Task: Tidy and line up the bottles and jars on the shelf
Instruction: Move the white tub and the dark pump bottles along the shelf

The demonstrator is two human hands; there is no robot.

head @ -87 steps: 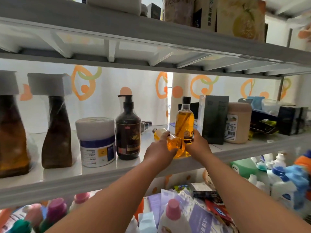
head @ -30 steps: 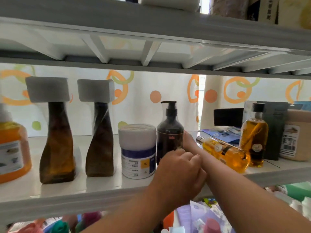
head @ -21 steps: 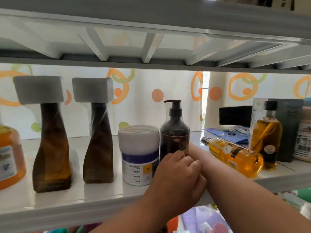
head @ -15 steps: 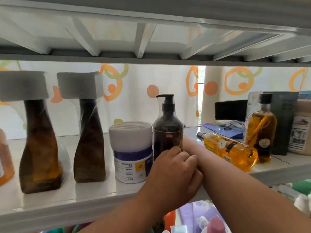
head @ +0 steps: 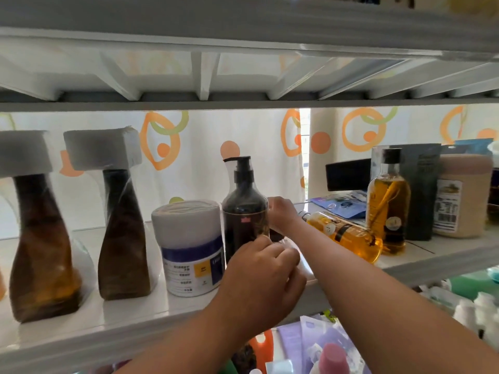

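Note:
On the white shelf a dark pump bottle stands beside a white jar with a blue band. Left of them stand two twisted brown bottles with grey caps. My right hand is just behind the pump bottle's right shoulder, closed over a small clear item with a dark end. My left hand is curled in front of the pump bottle's base, fingertips against it and the clear item. An amber bottle lies on its side to the right, leaning towards an upright amber bottle.
A dark box, a beige jar, a black box and blue sachets crowd the shelf's right end. The upper shelf hangs low overhead. Bottles and packets fill the level below.
My hands left the amber bottles, one now lying on its side. My right hand reached behind the pump bottle and has now come up beside it with a small dark-ended item.

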